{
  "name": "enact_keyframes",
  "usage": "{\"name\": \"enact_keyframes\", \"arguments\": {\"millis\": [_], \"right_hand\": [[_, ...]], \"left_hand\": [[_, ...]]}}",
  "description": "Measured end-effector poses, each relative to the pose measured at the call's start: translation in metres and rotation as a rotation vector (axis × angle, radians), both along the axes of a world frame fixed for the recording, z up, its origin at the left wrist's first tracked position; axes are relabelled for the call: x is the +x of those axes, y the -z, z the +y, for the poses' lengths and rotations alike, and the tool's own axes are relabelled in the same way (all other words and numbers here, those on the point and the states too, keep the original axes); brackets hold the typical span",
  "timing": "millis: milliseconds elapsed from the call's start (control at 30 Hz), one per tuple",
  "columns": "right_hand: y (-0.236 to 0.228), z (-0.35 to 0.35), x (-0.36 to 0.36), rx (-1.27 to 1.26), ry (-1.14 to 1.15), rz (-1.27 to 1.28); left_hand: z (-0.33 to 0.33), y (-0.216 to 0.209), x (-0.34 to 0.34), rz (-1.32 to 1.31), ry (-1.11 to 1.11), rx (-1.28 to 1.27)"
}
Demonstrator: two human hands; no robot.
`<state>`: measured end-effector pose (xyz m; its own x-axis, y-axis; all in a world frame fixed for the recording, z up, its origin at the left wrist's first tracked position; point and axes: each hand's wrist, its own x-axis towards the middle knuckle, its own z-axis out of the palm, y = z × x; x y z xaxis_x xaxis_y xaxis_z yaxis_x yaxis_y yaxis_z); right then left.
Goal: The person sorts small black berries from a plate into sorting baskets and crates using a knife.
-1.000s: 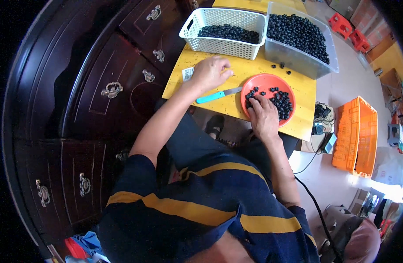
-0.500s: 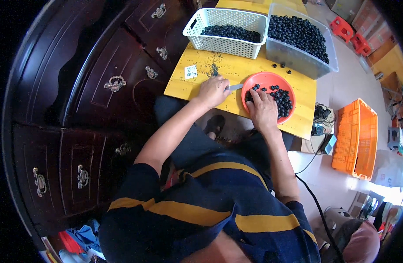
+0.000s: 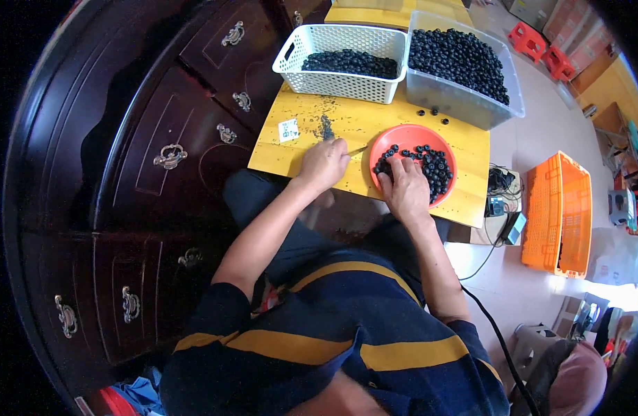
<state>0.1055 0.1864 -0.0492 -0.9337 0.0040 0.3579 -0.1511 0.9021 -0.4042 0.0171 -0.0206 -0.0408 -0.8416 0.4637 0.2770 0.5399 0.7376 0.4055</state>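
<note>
My left hand (image 3: 322, 166) is closed around a small knife (image 3: 358, 150), its narrow blade pointing right toward the bowl's rim. A red-orange round bowl (image 3: 449, 156) stands near the table's front edge, with many small black ring-like parts (image 3: 438, 173) in it. Inside the bowl lies my right hand (image 3: 407, 191), its fingers bent down among the parts and the thumb apart from them. Whether a part is between its fingertips is hard to make out. Dark trimmings (image 3: 326, 128) lie in a small heap just beyond my left hand, beside a white printed label (image 3: 288, 130).
A white perforated basket (image 3: 339, 84) and a clear plastic bin (image 3: 451, 97), both holding black parts, stand at the back of the yellow table (image 3: 263, 152). Several loose parts lie before the bin. An orange crate (image 3: 544, 215) is right; dark drawers (image 3: 152, 145) are left.
The view has shifted, so the table sits slightly lower and further left. My right hand's fingers have bent more among the parts. The knife's blade has turned and shows thinner.
</note>
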Motion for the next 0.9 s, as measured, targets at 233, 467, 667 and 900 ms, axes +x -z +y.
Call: {"name": "enact_keyframes", "arguments": {"millis": [233, 467, 667, 900], "right_hand": [[-0.006, -0.001, -0.001, -0.026, -0.018, 0.012], [-0.014, -0.003, 0.000, -0.074, -0.024, -0.033], [-0.009, 0.000, -0.002, -0.056, -0.050, -0.026], [-0.008, 0.003, -0.004, -0.043, -0.065, 0.000]], "left_hand": [[0.020, 0.027, 0.018, -0.448, -0.027, 0.376], [0.045, 0.010, 0.027, -0.475, 0.049, 0.462], [0.051, 0.010, 0.021, -0.357, 0.036, 0.308], [0.054, 0.002, 0.023, -0.316, 0.002, 0.173]]}}
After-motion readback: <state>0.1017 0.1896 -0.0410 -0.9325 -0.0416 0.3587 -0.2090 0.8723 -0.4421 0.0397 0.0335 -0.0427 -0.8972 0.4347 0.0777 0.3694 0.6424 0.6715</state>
